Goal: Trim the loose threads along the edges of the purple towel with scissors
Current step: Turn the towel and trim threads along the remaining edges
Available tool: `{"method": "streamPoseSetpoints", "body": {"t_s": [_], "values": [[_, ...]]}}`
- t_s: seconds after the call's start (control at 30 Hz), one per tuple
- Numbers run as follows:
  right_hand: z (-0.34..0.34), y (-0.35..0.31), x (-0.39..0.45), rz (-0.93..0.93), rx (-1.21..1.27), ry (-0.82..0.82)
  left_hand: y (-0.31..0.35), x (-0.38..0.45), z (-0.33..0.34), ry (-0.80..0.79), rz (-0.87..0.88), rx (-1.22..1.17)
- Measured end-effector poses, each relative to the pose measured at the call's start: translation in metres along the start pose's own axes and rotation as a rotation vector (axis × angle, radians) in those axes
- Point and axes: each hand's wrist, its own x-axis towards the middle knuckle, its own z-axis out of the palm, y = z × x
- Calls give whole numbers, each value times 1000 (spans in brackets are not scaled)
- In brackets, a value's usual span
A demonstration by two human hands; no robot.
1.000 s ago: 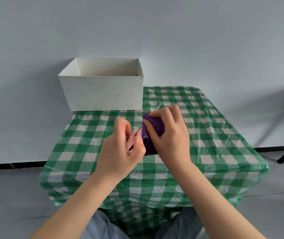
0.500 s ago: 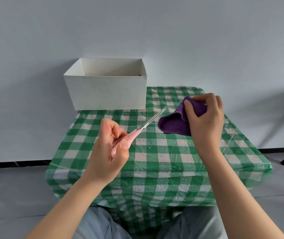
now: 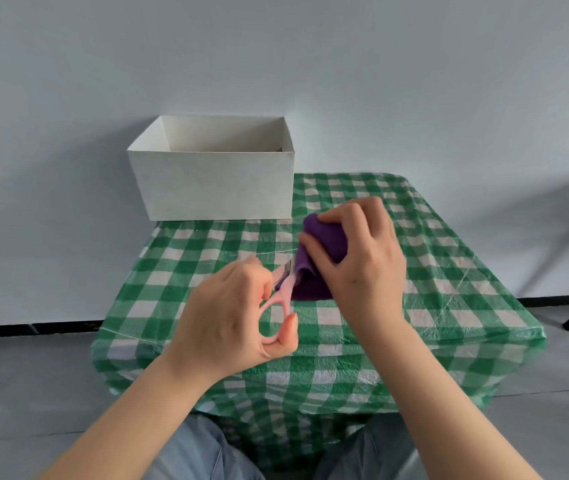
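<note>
While right hand (image 3: 362, 268) grips purple towel (image 3: 314, 271), left hand (image 3: 231, 323) holds scissors (image 3: 281, 289) (blades mostly hidden); white box (image 3: 214, 181) behind.

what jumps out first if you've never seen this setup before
Two bare hands meet over the middle of a green checked tablecloth: the right hand holds a bunched purple towel, while the left hand works pink scissors whose blades reach the towel's left edge. Behind them, at the table's far left corner, stands an open white box against a pale wall.
</note>
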Motion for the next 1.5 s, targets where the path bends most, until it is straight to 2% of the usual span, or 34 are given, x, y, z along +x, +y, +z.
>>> {"method": "streamPoseSetpoints", "body": {"t_s": [0.13,0.27,0.33,0.43,0.5,0.6,0.7,0.8,0.9,1.03,1.1,1.17,1.23,1.33,1.5], "values": [[4,28,10,125,-93,-13,-3,-5,-1,-70,60,31],[-5,27,13,205,-28,118,-8,-7,-2,-72,57,56],[-8,14,8,99,11,149,-8,-7,0,-68,62,79],[-1,-2,-7,-200,-13,85,-7,-6,3,-52,60,69],[9,3,-10,-246,-68,25,-7,-6,3,-55,24,32],[18,27,-2,18,-103,-55,-9,-11,5,-88,-2,33],[19,47,9,310,11,-77,-13,-13,8,-115,4,65],[18,52,15,473,156,-100,-19,-10,12,-128,-79,41],[18,51,19,686,419,-126,-21,-5,21,-100,-333,-115],[19,46,23,1109,934,-211,-17,18,30,-71,-787,-450],[20,41,24,1206,1130,-263,-19,31,33,-23,-927,-662],[20,36,24,1290,1314,-304,-19,44,33,16,-1001,-752],[21,32,23,1371,1448,-303,-21,50,36,-7,-1004,-711],[25,32,19,1496,1569,-245,-23,51,40,-63,-870,-555],[27,28,15,1474,1756,-238,-28,53,51,-190,-862,-362]]}}
